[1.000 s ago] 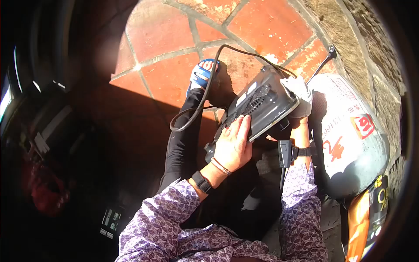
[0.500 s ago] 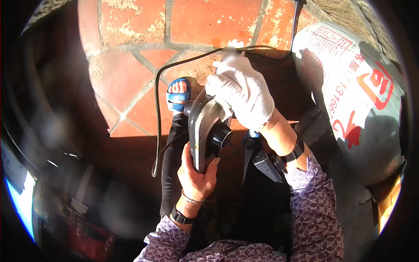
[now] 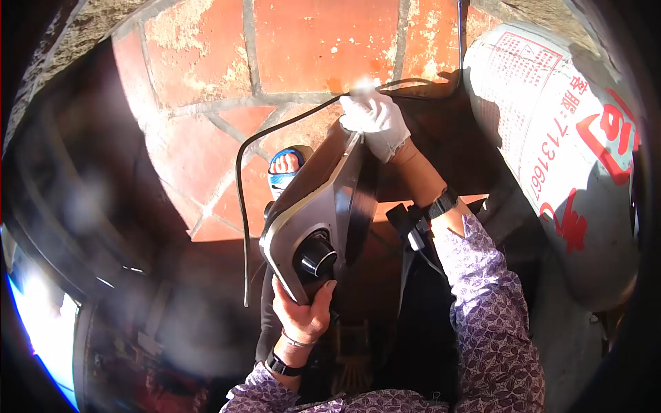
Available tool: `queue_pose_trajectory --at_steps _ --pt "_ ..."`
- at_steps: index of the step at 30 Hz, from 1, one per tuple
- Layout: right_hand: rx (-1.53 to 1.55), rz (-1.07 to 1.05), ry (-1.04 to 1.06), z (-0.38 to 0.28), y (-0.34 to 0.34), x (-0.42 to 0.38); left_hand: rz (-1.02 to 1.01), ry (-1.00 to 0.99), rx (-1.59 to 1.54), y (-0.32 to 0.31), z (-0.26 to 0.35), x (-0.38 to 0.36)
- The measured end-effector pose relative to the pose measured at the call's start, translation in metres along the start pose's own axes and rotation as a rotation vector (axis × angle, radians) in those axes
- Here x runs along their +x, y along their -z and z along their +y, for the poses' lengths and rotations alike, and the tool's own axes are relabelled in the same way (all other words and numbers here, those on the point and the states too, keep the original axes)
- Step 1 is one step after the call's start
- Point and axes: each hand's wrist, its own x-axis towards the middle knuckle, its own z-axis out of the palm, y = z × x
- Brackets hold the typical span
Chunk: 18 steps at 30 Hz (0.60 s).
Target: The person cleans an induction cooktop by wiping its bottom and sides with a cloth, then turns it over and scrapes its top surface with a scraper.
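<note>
Tilted between my hands is a silver-edged appliance (image 3: 303, 206) with dark sides, which looks like a small gas stove. A round black knob (image 3: 317, 256) faces up on its near end. My left hand (image 3: 303, 313) is bare and grips the near end below the knob, fingers hidden underneath, thumb on the front. My right hand (image 3: 377, 124), covered in white that looks like a glove, closes on the far corner. Its fingertips are washed out by glare. A black hose or cable (image 3: 241, 186) curves past the far side.
A large grey-white gas cylinder (image 3: 551, 144) with red lettering lies at the right. Below is a floor of worn red tiles (image 3: 310, 45). My foot in a blue sandal (image 3: 284, 168) is beyond the appliance. A small dark device (image 3: 411, 227) hangs by my right wrist.
The appliance has turned so that its knob face shows more toward me, and its near end is lower. My right hand has moved slightly up and left, its fingers bunched at the far corner.
</note>
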Motion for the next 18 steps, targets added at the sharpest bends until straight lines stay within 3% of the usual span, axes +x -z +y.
queue_pose_trajectory --at_steps 3,5,7,9,11,13,14,16,17,18 --pt "-0.118 -0.035 0.345 -0.101 -0.005 -0.01 -0.002 -0.033 0.066 -0.002 -0.001 -0.002" --pt "-0.296 -0.061 0.467 -0.094 -0.007 -0.004 -0.011 0.012 0.036 0.002 -0.001 0.001" --pt "-0.177 0.074 0.203 -0.029 -0.008 -0.003 -0.007 0.041 0.011 0.004 -0.002 0.004" --pt "0.123 0.117 -0.319 0.051 -0.003 0.007 -0.01 0.019 -0.016 0.006 -0.001 0.007" --pt "0.016 0.299 -0.355 0.119 -0.001 0.017 -0.012 0.004 0.063 0.004 -0.001 0.004" --pt "-0.384 0.218 -0.432 0.103 0.01 0.018 0.0 0.01 0.056 0.004 -0.006 -0.001" --pt "-0.306 0.222 -0.459 0.104 0.007 0.019 0.011 0.058 0.043 0.001 -0.001 -0.003" --pt "-0.045 0.37 -0.296 0.085 -0.007 0.004 0.03 0.045 0.037 0.001 -0.008 -0.006" --pt "-0.062 0.272 -0.168 0.052 -0.006 -0.006 0.053 0.027 0.035 0.002 -0.011 -0.006" --pt "-0.06 0.185 -0.182 0.003 -0.004 -0.015 0.053 0.023 0.034 0.001 -0.008 -0.004"
